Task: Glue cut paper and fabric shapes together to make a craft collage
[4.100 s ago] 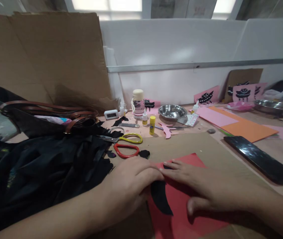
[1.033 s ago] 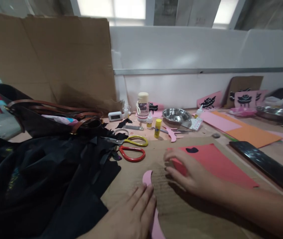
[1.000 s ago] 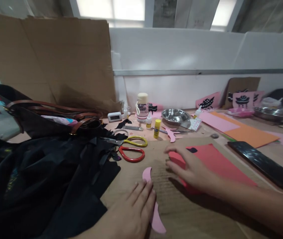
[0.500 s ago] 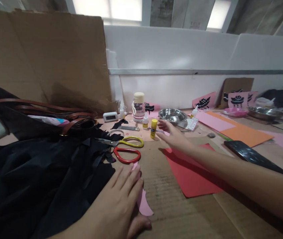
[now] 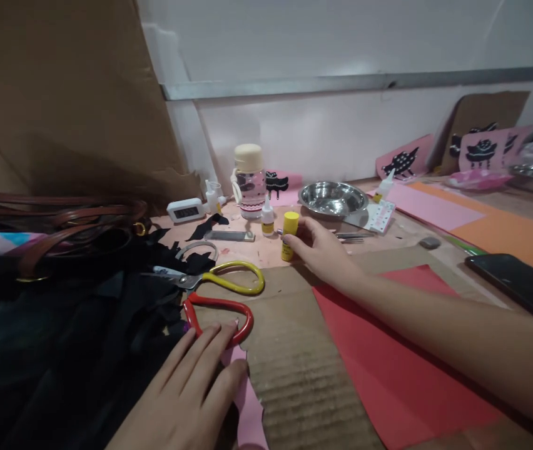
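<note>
My right hand [image 5: 323,250] reaches forward and its fingers close round a yellow glue stick [image 5: 288,234] standing upright on the table. My left hand [image 5: 191,387] lies flat, fingers stretched out, on a curved pink paper cutout [image 5: 250,412] at the near edge of the brown cardboard sheet [image 5: 294,369]. A red paper sheet [image 5: 383,369] lies on the cardboard under my right forearm. Scissors with one yellow and one red handle [image 5: 222,294] lie just ahead of my left fingertips.
A dark bag with brown straps [image 5: 60,215] and black material [image 5: 60,337] fill the left. Behind the glue stick stand a small bottle [image 5: 267,220], a pink jar [image 5: 248,181], a steel bowl [image 5: 332,197] and a white timer [image 5: 184,210]. A phone [image 5: 520,284] and orange paper [image 5: 501,228] lie right.
My right hand left the red sheet, reached forward and closed on the yellow glue stick. The black cutout gave way to a pink one under my left hand. The view moved closer and down.
</note>
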A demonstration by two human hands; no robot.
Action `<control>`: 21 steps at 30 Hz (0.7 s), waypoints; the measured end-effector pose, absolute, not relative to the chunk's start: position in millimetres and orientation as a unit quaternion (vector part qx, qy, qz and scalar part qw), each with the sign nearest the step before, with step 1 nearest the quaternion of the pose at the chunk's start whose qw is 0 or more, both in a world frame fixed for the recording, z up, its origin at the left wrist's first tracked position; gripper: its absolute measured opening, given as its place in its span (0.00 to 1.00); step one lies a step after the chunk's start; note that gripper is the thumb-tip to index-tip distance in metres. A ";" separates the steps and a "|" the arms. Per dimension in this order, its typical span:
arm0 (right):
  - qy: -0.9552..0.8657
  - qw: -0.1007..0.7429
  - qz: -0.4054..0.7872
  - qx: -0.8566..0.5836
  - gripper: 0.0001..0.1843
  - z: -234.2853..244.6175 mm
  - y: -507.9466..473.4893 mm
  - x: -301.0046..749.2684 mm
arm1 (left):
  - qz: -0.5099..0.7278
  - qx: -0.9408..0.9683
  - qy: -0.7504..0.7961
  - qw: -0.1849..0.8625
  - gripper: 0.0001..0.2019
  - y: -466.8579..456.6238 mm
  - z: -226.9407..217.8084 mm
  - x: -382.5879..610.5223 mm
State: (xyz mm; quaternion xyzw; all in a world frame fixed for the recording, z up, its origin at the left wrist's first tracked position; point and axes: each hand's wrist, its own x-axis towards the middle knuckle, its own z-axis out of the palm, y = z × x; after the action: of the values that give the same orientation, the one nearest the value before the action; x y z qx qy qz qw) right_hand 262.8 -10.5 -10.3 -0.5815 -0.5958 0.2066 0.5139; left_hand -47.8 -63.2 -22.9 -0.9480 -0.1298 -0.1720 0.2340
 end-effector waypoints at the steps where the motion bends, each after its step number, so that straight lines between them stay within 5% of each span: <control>1: -0.598 0.514 0.207 -0.579 0.17 -10.5 -9.9 262.2 | -0.175 -0.948 -0.124 0.237 0.33 -60.8 -26.2 -49.1; 12: -0.660 0.491 0.129 -0.553 0.16 -8.7 -16.7 259.5 | -0.155 -0.956 -0.145 0.202 0.30 -71.1 -11.1 -41.9; 21: -0.743 0.356 0.075 -0.561 0.13 5.9 -39.1 249.1 | -0.181 -0.974 -0.106 0.085 0.27 -92.6 -6.6 -35.9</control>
State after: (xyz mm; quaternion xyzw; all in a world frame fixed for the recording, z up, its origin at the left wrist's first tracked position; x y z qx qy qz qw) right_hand 249.1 -39.1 5.9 -0.5610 -0.7434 0.0747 0.3564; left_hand -35.9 -92.6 -6.6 -0.9740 -0.1064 -0.1812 0.0853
